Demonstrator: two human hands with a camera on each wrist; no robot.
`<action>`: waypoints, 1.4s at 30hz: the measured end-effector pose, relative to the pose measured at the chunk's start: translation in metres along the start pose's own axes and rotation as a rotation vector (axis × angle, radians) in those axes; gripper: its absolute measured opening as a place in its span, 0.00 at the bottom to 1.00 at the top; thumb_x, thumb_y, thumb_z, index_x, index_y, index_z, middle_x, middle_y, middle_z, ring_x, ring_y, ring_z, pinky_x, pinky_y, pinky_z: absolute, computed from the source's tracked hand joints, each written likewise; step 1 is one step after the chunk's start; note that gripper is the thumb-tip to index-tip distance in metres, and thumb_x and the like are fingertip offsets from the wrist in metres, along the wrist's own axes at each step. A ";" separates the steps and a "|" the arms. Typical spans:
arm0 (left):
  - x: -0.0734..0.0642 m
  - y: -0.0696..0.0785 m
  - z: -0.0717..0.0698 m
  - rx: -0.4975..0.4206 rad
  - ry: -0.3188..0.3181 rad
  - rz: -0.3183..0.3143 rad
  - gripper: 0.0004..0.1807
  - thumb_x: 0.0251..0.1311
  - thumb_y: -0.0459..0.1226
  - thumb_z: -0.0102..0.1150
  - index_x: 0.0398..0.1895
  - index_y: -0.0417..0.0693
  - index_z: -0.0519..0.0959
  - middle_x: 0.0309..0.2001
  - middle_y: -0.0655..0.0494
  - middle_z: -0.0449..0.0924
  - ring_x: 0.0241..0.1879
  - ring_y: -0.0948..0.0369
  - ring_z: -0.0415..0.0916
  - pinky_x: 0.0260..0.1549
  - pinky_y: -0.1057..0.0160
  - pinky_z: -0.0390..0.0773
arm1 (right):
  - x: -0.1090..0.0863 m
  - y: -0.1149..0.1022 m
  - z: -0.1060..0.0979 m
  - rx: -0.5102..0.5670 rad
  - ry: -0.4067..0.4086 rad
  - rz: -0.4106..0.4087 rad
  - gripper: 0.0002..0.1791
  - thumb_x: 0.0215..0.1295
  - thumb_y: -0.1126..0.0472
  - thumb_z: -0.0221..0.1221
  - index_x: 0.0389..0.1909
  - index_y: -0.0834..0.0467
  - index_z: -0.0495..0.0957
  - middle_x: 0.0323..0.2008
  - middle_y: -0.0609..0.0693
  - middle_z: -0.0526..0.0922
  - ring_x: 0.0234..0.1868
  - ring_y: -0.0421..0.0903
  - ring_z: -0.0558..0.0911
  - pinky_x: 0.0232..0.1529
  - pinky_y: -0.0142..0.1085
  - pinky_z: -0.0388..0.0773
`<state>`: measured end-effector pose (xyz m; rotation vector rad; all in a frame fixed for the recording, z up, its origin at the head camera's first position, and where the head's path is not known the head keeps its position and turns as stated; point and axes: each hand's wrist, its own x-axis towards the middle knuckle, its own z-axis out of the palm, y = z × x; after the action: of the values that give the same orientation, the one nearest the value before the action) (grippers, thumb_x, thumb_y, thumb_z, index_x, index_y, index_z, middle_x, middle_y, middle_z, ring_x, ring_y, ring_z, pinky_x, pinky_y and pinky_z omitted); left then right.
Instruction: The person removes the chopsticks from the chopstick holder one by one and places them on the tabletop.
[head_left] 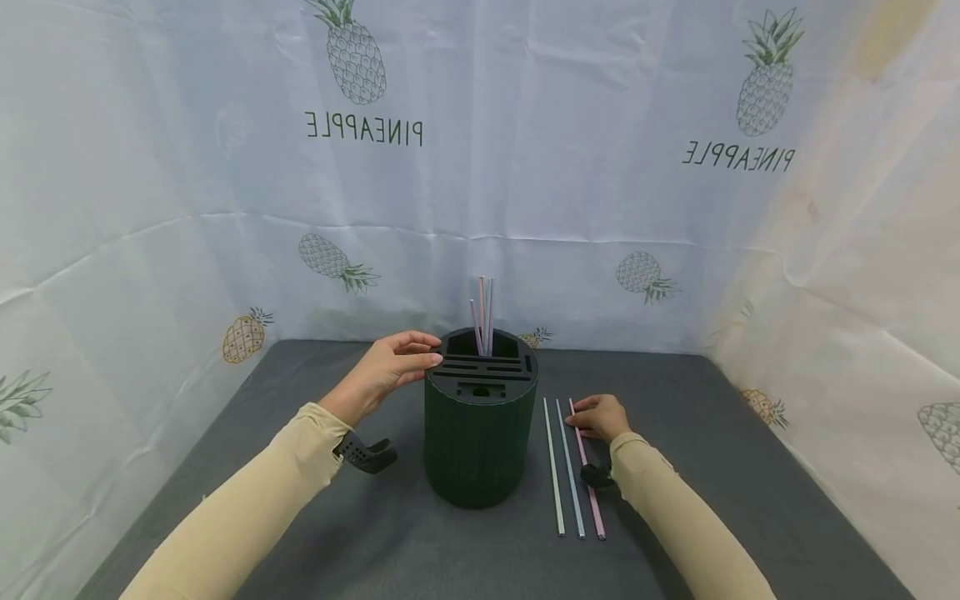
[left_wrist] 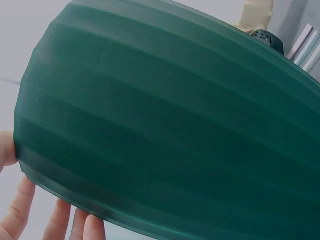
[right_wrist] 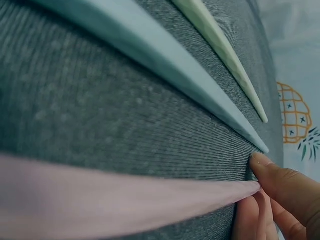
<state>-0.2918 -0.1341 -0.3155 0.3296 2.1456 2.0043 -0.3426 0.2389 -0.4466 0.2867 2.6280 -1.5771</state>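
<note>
A dark green, ribbed round utensil holder [head_left: 480, 450] stands upright on the table, its slotted black top facing up. Several thin pastel chopsticks [head_left: 486, 321] stand in its rear opening. My left hand [head_left: 397, 362] holds the holder's left rim, with thumb and fingertips against the edge in the left wrist view. To the right of the holder lie a pale green chopstick [head_left: 553, 467], a light blue chopstick [head_left: 570, 467] and a pink chopstick [head_left: 596, 517], side by side. At the thin far end of the pink one, my right hand [head_left: 603, 417] pinches around the tip.
Dark grey cloth covers the table [head_left: 337, 542]. A white curtain [head_left: 525, 167] printed with pineapples hangs behind and along both sides. A dark band [head_left: 366, 452] is on my left wrist, and another dark band [head_left: 597, 476] is on the right.
</note>
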 end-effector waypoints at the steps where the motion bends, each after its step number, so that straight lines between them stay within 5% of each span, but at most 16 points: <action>1: 0.000 0.000 0.000 0.000 0.000 0.000 0.23 0.62 0.36 0.63 0.59 0.41 0.73 0.59 0.46 0.70 0.58 0.53 0.72 0.64 0.49 0.69 | 0.000 0.000 0.000 -0.002 0.005 0.005 0.20 0.51 0.68 0.71 0.45 0.70 0.80 0.39 0.63 0.81 0.29 0.45 0.83 0.32 0.37 0.85; 24: -0.002 0.000 0.001 0.012 0.006 -0.002 0.22 0.62 0.36 0.63 0.59 0.41 0.73 0.59 0.46 0.71 0.58 0.52 0.73 0.63 0.48 0.70 | 0.006 0.004 0.004 -0.029 0.028 0.015 0.20 0.49 0.70 0.71 0.45 0.70 0.79 0.39 0.62 0.81 0.27 0.43 0.82 0.28 0.37 0.84; 29: -0.002 -0.001 0.002 0.012 0.007 -0.003 0.22 0.62 0.36 0.63 0.59 0.41 0.74 0.59 0.46 0.71 0.58 0.53 0.72 0.63 0.49 0.70 | -0.002 -0.001 -0.004 0.062 -0.001 0.015 0.22 0.56 0.66 0.69 0.50 0.71 0.77 0.40 0.62 0.84 0.30 0.43 0.84 0.32 0.37 0.85; 37: -0.001 -0.001 0.001 0.013 -0.001 -0.003 0.23 0.62 0.37 0.63 0.60 0.41 0.73 0.59 0.45 0.70 0.58 0.52 0.72 0.64 0.48 0.69 | -0.014 -0.048 -0.033 0.306 -0.052 -0.113 0.31 0.67 0.55 0.61 0.65 0.67 0.67 0.62 0.65 0.72 0.58 0.56 0.78 0.51 0.37 0.82; 42: -0.001 -0.001 0.000 0.014 -0.001 0.002 0.23 0.62 0.37 0.63 0.60 0.41 0.72 0.60 0.45 0.69 0.59 0.52 0.71 0.64 0.48 0.69 | -0.030 -0.100 -0.044 0.483 -0.097 -0.275 0.32 0.68 0.54 0.59 0.68 0.63 0.63 0.61 0.55 0.71 0.57 0.46 0.78 0.55 0.34 0.79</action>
<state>-0.2912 -0.1341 -0.3163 0.3353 2.1601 1.9907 -0.3301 0.2276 -0.3341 -0.1378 2.2556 -2.2401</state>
